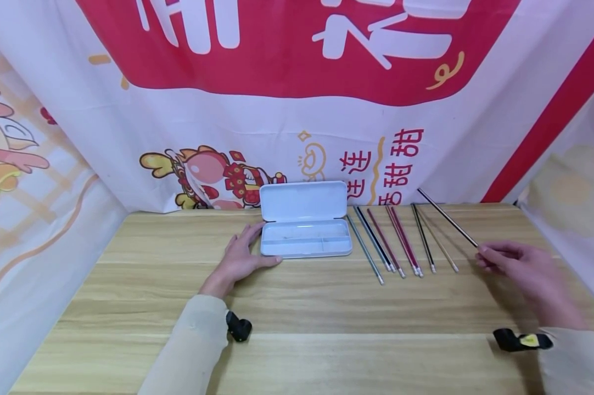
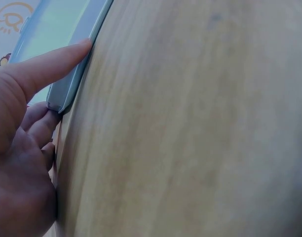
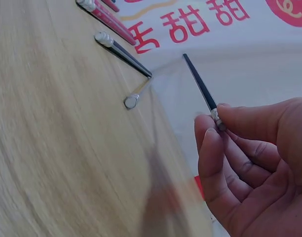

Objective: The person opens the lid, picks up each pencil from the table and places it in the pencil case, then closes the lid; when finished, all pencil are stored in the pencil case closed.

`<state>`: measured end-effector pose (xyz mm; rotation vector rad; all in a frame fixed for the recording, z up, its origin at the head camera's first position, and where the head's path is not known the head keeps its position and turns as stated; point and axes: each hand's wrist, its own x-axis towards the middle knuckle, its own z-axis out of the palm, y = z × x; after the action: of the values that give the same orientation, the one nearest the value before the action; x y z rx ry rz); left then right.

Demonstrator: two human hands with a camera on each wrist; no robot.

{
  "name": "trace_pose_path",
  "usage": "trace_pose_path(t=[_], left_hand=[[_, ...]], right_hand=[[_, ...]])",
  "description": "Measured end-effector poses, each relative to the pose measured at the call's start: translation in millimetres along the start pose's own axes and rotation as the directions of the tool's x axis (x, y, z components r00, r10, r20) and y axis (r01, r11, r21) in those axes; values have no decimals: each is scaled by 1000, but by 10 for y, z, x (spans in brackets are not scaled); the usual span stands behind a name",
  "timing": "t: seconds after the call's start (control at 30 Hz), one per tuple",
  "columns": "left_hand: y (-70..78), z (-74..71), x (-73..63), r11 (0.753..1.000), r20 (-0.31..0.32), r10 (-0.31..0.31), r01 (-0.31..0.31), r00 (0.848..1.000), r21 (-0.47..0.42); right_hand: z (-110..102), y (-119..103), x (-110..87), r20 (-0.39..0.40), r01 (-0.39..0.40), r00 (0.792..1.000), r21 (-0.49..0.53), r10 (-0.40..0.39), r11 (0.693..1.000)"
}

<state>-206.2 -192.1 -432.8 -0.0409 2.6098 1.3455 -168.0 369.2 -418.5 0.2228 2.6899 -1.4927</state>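
A person's left hand [image 1: 240,258] grips the left end of a pale blue pencil case [image 1: 292,248], thumb along the front edge and fingers round the back corner, on a wood-grain table [image 1: 326,307]. The single case is open, its one lid [image 1: 303,201] raised behind the tray, whose pale floor shows in three compartments: one long one at the back and two at the front, parted by a short divider.

Well to the right of the case, the right hand [image 1: 521,269] pinches one dark pencil [image 1: 447,218] near its eraser end, holding it above the table with the far end slanting back toward the case's side.

Between the case and that hand, what look to be eight more pencils lie fanned out, eraser ends forward: from nearest the case, one teal [image 1: 364,248], one blue [image 1: 371,237], one black [image 1: 377,241], three red [image 1: 407,240], a second black [image 1: 422,237] and one wood-toned [image 1: 437,238]. Behind the case hangs a printed red-and-white cloth [image 1: 287,126]. Two black devices [image 1: 521,340], one at each wrist, sit nearer the viewer than the case.
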Motion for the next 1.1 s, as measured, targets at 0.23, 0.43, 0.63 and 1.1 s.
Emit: trace_pose_path(t=[0.23, 0.43, 0.63, 1.1], left_hand=[[1, 2, 7, 1000, -3, -6, 6, 1000, 1], [0, 0, 9, 1000, -9, -11, 11, 1000, 1], [-4, -1, 6, 1000, -5, -12, 12, 1000, -12], [-30, 10, 16, 1000, -13, -7, 7, 1000, 0]], right_hand=[[-51, -72, -44, -49, 54, 998, 100, -49, 994], [-105, -104, -84, -48, 77, 996, 71, -74, 994], [-33, -132, -54, -14, 50, 999, -117, -52, 992], [379, -489, 83, 99, 44, 995, -208, -23, 977]])
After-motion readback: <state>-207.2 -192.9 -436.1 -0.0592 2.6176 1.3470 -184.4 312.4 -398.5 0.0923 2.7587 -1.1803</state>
